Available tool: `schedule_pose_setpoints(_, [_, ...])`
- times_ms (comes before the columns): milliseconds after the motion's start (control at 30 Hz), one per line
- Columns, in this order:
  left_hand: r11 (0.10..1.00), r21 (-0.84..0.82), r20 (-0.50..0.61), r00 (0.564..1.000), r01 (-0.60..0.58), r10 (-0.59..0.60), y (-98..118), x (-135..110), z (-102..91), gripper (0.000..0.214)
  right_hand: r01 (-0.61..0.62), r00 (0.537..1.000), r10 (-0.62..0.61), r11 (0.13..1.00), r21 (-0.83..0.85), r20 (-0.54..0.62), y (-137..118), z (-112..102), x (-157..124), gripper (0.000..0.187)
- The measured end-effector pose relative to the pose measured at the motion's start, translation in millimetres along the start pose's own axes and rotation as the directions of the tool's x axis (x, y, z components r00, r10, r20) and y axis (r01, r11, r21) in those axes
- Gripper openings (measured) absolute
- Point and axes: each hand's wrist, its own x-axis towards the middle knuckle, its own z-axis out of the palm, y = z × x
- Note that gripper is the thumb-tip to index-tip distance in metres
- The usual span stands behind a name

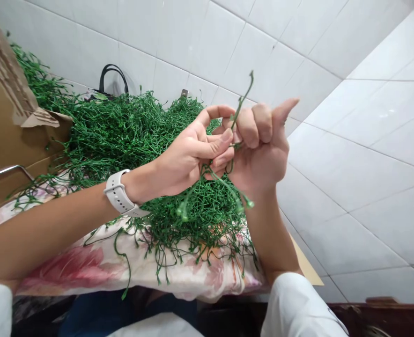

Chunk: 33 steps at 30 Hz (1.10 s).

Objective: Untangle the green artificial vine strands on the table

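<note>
My left hand (189, 157) and my right hand (263, 145) meet above a heap of green plastic stems (122, 140). Both are closed on a small bundle of thin green stems (224, 180). One stem tip (247, 89) sticks up above my right fingers, and the lower ends hang down with pale green tips. My left thumb presses on the bundle, and my right little finger points outward. A white watch (121, 194) sits on my left wrist.
The green heap lies on a floral cloth (98, 264) over my lap. A brown cardboard box (6, 112) stands at the left with a metal bar (6, 171) beside it. A black bag handle (113, 77) shows behind the heap. White floor tiles (368, 164) surround everything.
</note>
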Motion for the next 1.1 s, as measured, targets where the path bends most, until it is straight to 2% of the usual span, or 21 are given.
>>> schedule_pose_setpoints(167, [0.999,-0.030,0.139,0.990,0.036,-0.031,1,-3,-3.9,0.048,-0.068,0.998,0.068,0.990,-0.121,-0.004,-4,-3,-2,0.071])
schedule_pose_setpoints(267, [0.999,-0.053,0.216,0.976,0.000,0.011,3,-5,-4.2,0.039,-0.035,0.999,0.035,0.999,-0.015,-0.012,0,-2,-1,0.075])
schedule_pose_setpoints(367, [0.998,-0.050,0.231,0.972,-0.044,0.055,7,-5,-0.6,0.031,-0.035,0.999,0.035,0.999,0.039,0.000,4,1,1,0.077])
schedule_pose_setpoints(433, [0.998,0.010,0.183,0.981,-0.063,0.060,10,-4,1.3,0.022,-0.054,0.998,0.054,0.998,-0.016,0.007,5,-1,3,0.075])
schedule_pose_setpoints(500, [0.993,0.096,0.091,0.994,-0.063,0.055,14,-1,0.8,0.014,-0.081,0.997,0.081,0.992,-0.096,-0.005,5,-10,7,0.072])
schedule_pose_setpoints(633, [0.978,0.205,-0.072,0.996,-0.042,0.058,17,7,-7.8,0.028,-0.118,0.991,0.088,0.937,-0.328,-0.103,16,-45,16,0.062])
schedule_pose_setpoints(700, [0.972,0.229,-0.107,0.990,-0.060,0.086,16,11,-13.0,0.032,-0.107,0.987,0.032,0.856,-0.506,-0.155,26,-67,18,0.053])
schedule_pose_setpoints(767, [0.966,0.248,-0.143,0.984,-0.072,0.110,15,14,-16.5,0.031,-0.115,0.990,0.021,0.710,-0.695,-0.141,34,-84,19,0.049])
schedule_pose_setpoints(833, [0.964,0.258,-0.189,0.974,-0.071,0.122,14,16,-17.8,0.031,-0.104,0.994,0.048,0.592,-0.799,-0.094,38,-92,19,0.050])
schedule_pose_setpoints(867, [0.964,0.256,-0.215,0.968,-0.072,0.130,14,16,-17.8,0.030,-0.091,0.996,0.057,0.583,-0.808,-0.070,37,-92,18,0.048])
schedule_pose_setpoints(900, [0.966,0.249,-0.242,0.960,-0.076,0.138,14,16,-17.6,0.030,-0.074,0.997,0.057,0.607,-0.791,-0.049,35,-89,17,0.044])
schedule_pose_setpoints(967, [0.969,0.229,-0.293,0.943,-0.095,0.161,14,16,-17.4,0.030,-0.041,0.999,0.053,0.710,-0.703,-0.005,26,-77,15,0.039])
schedule_pose_setpoints(1033, [0.969,0.217,-0.319,0.930,-0.115,0.182,12,17,-18.3,0.032,-0.020,0.997,0.060,0.791,-0.612,0.045,15,-60,11,0.044])
schedule_pose_setpoints(1100, [0.965,0.227,-0.320,0.926,-0.133,0.202,11,17,-20.1,0.035,-0.015,0.991,0.092,0.800,-0.599,0.097,4,-43,6,0.050])
